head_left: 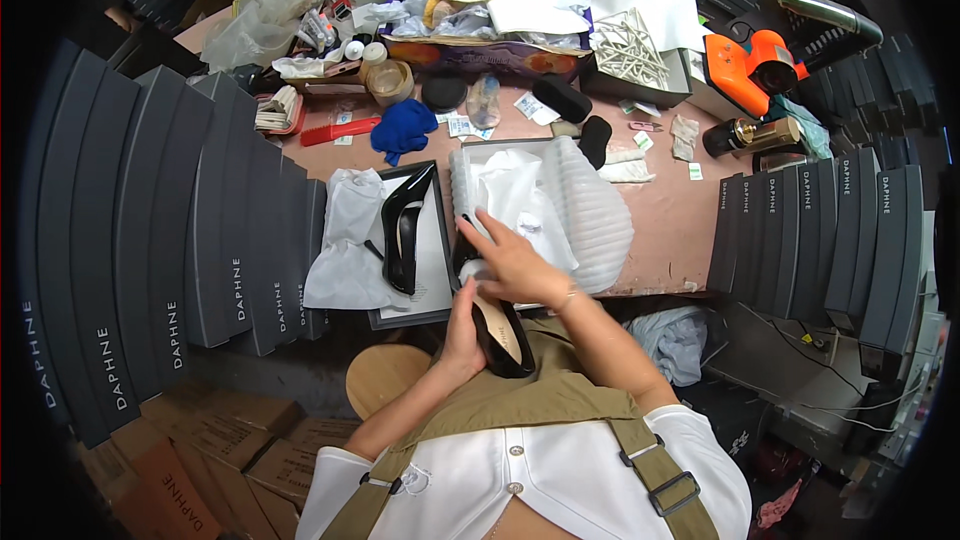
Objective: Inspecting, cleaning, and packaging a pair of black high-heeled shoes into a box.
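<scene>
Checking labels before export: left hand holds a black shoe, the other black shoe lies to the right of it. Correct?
The side is wrong: the head view shows the other black shoe lying to the left. The left hand does hold a black shoe.

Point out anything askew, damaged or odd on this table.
The table looks chipped along its front edge, right of the ribbed wrap. White sticks lie jumbled in a black box, pointing every way. White wrapping spills untidily over the left rim of the grey box holding a shoe.

Left grip [462,338] beside right grip [522,268]
</scene>
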`<state>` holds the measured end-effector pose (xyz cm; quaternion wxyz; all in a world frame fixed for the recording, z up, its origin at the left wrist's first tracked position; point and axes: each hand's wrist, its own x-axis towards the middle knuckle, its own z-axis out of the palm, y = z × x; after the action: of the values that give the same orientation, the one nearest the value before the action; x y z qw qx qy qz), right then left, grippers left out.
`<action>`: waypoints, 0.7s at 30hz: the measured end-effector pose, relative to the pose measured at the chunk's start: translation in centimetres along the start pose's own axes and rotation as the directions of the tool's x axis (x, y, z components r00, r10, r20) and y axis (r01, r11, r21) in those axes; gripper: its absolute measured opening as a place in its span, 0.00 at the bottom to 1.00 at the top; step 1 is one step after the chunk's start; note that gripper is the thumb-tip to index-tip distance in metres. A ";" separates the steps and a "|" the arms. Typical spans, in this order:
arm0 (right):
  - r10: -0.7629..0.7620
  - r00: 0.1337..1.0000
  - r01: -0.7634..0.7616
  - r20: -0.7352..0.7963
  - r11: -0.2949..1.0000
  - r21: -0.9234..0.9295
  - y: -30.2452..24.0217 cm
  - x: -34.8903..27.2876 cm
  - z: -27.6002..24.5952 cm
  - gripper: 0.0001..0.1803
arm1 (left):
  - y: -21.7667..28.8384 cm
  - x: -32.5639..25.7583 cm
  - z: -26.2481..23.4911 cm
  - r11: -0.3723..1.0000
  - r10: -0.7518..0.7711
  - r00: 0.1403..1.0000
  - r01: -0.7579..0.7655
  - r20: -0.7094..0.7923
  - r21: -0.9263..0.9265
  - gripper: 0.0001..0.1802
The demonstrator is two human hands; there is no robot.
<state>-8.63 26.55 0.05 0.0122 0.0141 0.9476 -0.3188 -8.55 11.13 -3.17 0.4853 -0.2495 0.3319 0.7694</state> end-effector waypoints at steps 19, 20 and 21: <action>0.027 1.000 -0.023 -0.007 0.940 0.340 -1.5 -3.0 -2.4 0.21 | 2.0 0.3 1.2 0.997 -0.001 0.980 0.016 0.198 -0.075 0.28; 0.073 0.996 -0.060 -0.050 0.972 0.227 -1.7 -2.8 -0.8 0.21 | 1.1 0.8 0.5 0.999 0.034 0.987 -0.028 0.154 -0.041 0.25; 0.108 0.990 -0.097 -0.092 0.988 0.117 -1.7 -2.6 0.2 0.21 | 0.7 0.9 0.7 0.997 0.078 0.991 -0.077 0.105 -0.008 0.23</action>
<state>-6.11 25.01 1.01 -0.0188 0.0790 0.9258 -0.3693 -9.64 11.97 -3.17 0.4715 -0.1965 0.3138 0.8004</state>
